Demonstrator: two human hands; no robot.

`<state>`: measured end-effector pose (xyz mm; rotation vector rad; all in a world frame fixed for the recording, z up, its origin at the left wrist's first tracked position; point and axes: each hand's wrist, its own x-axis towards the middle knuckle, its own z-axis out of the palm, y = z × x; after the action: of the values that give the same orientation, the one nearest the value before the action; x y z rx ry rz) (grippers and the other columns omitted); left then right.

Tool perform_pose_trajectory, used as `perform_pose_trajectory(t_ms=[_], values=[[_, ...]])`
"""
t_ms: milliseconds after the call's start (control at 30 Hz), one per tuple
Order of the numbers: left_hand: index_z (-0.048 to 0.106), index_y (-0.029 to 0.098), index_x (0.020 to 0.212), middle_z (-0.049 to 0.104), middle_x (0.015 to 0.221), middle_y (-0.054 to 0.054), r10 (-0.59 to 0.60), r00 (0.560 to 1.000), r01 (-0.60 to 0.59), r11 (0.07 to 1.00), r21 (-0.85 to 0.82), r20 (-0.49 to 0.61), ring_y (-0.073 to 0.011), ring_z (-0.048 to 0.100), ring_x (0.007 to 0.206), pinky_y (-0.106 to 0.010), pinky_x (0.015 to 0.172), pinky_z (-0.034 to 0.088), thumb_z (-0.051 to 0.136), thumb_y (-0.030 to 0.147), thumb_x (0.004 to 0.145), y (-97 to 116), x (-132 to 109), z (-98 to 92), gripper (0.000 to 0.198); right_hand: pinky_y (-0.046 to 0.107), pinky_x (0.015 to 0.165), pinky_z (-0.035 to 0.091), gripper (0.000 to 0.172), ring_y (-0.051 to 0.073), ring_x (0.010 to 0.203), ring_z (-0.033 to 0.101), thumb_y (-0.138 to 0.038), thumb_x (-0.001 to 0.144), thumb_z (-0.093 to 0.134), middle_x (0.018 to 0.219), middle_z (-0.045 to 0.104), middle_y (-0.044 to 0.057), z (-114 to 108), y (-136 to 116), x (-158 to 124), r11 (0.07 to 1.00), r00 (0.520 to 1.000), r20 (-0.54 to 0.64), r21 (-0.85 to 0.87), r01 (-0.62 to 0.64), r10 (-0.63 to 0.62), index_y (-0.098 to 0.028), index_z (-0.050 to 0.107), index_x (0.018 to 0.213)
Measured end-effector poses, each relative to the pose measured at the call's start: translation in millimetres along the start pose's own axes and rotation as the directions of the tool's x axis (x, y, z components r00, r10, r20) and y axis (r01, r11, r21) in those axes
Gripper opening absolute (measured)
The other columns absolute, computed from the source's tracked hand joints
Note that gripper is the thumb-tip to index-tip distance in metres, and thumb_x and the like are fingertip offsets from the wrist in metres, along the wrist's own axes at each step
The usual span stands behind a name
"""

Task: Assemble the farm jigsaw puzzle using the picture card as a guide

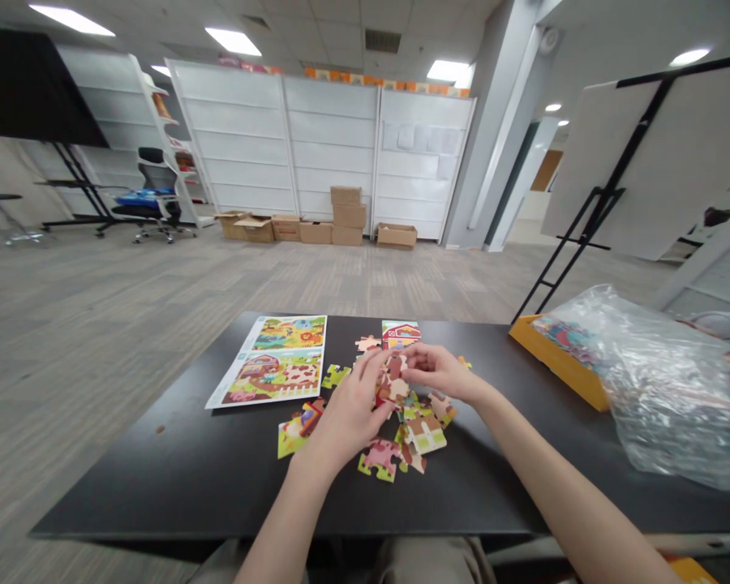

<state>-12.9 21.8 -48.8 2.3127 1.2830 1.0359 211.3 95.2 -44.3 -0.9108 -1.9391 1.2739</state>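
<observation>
Left hand [348, 414] and right hand [439, 373] almost together, fingertips [382, 365] meeting over a heap of cardboard jigsaw pieces [417, 410] on a black table [219, 495]; whether any piece sits pinched between them, hidden under the fingers, impossible to tell. Best handled with a light fingertip touch, thin loose pieces being easy to scatter. Just beyond the heap, a small card printed with a red barn [400, 334]; nearer the body, a pink animal piece [378, 458] and a white-fence piece [426, 435]. Left of the heap, a printed sheet of farm scenes [268, 361]; right of it, well apart, a yellow box [560, 362] beneath a clear plastic bag [663, 389].
</observation>
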Motion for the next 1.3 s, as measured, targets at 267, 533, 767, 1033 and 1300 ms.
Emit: perform_pose_trajectory(t_ms=[267,533,767,1033,1300], values=[[0.060,0.021,0.121,0.069,0.116,-0.008,-0.172,0.984,0.148,0.939,0.309,0.051,-0.0279,0.061,0.113,-0.045,0.099,0.048,0.055,0.016,0.093,-12,-7,-15.3,0.029,0.036,0.074,0.053,0.039,0.026,0.081,0.068,-0.050,0.092,0.051,0.090,0.076,0.008,-88,14,-25,0.840,0.937,-0.348,-0.509,-0.186,-0.003,-0.019,0.073,0.098],[0.061,0.021,0.121,0.067,0.122,-0.007,-0.056,0.973,-0.004,0.966,0.260,0.225,-0.0273,0.055,0.121,-0.043,0.106,0.043,0.069,0.025,0.088,7,-9,-5.9,0.034,0.027,0.063,0.047,0.019,0.020,0.067,0.068,-0.028,0.085,0.055,0.076,0.074,0.006,-127,30,-56,0.568,0.858,-0.415,-0.644,-0.512,0.303,-0.018,0.071,0.091],[0.069,0.019,0.095,0.072,0.103,-0.007,-0.086,0.957,-0.027,0.924,0.382,0.276,-0.0264,0.063,0.104,-0.042,0.096,0.048,0.071,0.027,0.087,18,-3,-4.6,0.011,0.026,0.063,0.048,0.013,0.021,0.070,0.071,-0.030,0.077,0.069,0.074,0.076,0.006,-139,28,-70,0.420,0.722,-0.425,-0.607,-0.675,0.545,-0.020,0.073,0.072],[0.067,0.018,0.085,0.073,0.087,-0.005,0.068,0.968,-0.174,0.876,0.450,0.242,-0.0218,0.070,0.081,-0.036,0.078,0.052,0.054,0.013,0.096,21,-7,-2.1,0.018,0.029,0.066,0.048,0.025,0.025,0.078,0.072,-0.044,0.077,0.070,0.084,0.078,0.010,-141,33,-65,0.427,0.773,-0.532,-0.644,-0.634,0.345,-0.019,0.074,0.077],[0.066,0.020,0.102,0.074,0.101,-0.004,0.145,0.984,-0.131,0.983,0.129,-0.105,-0.0165,0.071,0.091,-0.029,0.085,0.054,0.050,0.019,0.102,12,-13,-5.9,0.016,0.032,0.071,0.051,0.035,0.022,0.077,0.068,-0.052,0.083,0.064,0.085,0.075,0.008,-111,20,-47,0.807,0.892,-0.440,-0.485,-0.337,0.109,-0.018,0.070,0.089]])
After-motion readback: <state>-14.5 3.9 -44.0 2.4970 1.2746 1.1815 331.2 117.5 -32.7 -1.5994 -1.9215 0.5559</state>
